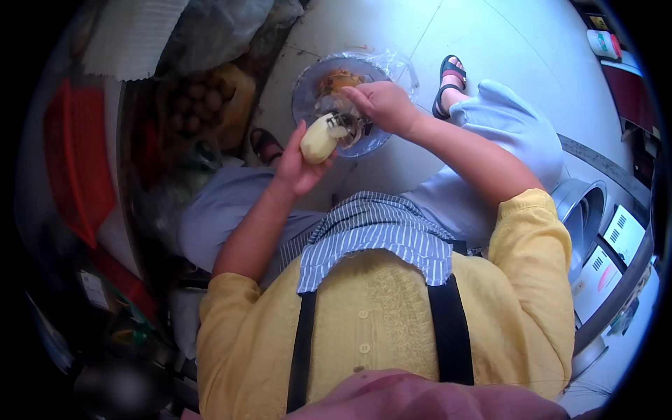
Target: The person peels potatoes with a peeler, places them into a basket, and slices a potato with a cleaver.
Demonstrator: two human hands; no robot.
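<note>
a yellow short-sleeved buttoned shirt sits beneath a blue-and-white striped apron with black straps; trousers are pale, sandals dark.

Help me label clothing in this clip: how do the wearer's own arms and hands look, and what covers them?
The left hand and right hand are bare, without gloves. The left sleeve and right sleeve are yellow and short. No watch or bracelet shows at either wrist; rings are too small to rule out.
</note>
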